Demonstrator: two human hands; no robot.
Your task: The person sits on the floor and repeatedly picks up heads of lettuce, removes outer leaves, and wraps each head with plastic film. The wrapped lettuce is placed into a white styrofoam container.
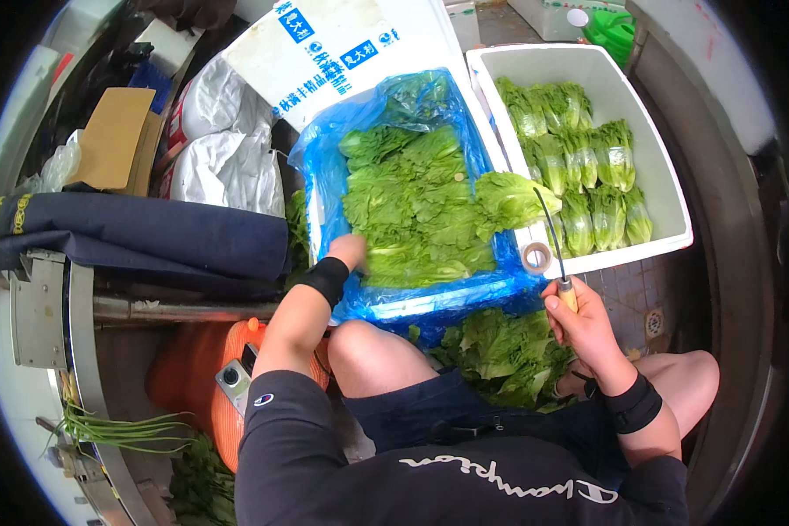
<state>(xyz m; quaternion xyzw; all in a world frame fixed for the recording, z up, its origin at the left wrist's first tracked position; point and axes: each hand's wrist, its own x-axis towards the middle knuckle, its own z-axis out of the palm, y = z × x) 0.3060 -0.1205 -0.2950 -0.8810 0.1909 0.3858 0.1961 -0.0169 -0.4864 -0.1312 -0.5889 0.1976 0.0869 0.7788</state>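
Observation:
My right hand (580,323) grips the wooden handle of a thin, dark-bladed knife (555,240), its blade pointing away from me. Behind the blade a single head of leafy lettuce (513,200) lies across the rims of two foam boxes. Blurred, my left hand (348,252) is at the near left side of a foam box lined with blue plastic film (329,191). Layers of green lettuce (414,191) fill that box. My left fingers are partly hidden, and whether they hold a leaf is unclear. A roll of tape (536,258) sits at the corner of the right box.
The right foam box (657,197) holds rows of wrapped lettuce bundles (578,158). Loose leaves (500,355) lie between my legs. A printed foam lid (342,52) leans behind. To the left are white sacks (230,164), a dark rolled sheet (158,230) and spring onions (118,427).

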